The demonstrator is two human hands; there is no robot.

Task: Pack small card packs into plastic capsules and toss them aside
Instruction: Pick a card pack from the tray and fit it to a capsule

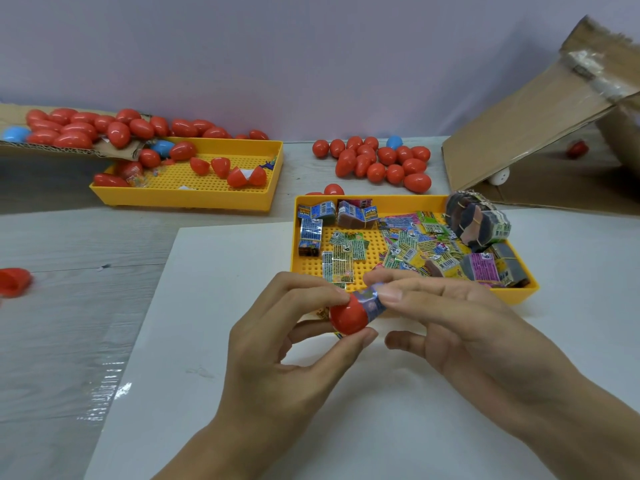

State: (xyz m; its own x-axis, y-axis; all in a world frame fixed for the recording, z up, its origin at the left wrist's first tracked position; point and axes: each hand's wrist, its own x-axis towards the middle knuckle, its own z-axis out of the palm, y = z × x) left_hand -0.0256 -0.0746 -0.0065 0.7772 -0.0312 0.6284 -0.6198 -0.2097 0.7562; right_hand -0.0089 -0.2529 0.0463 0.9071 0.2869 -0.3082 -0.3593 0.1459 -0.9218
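Note:
My left hand (284, 344) pinches a red capsule half (347, 317) between thumb and fingertips, just above the white board. A small rolled card pack (372, 299) sticks out of its open end, and my right hand (450, 320) pinches that pack with thumb and forefinger. Right behind my hands stands a yellow tray (381, 201) filled with several loose card packs (412, 247) and a rubber-banded bundle of packs (478, 221).
A second yellow tray (187, 199) at the back left holds open red capsule halves. A pile of closed red capsules (381, 162) lies behind the near tray. A cardboard flap (540, 133) leans at the right. A loose red half (14, 281) lies far left.

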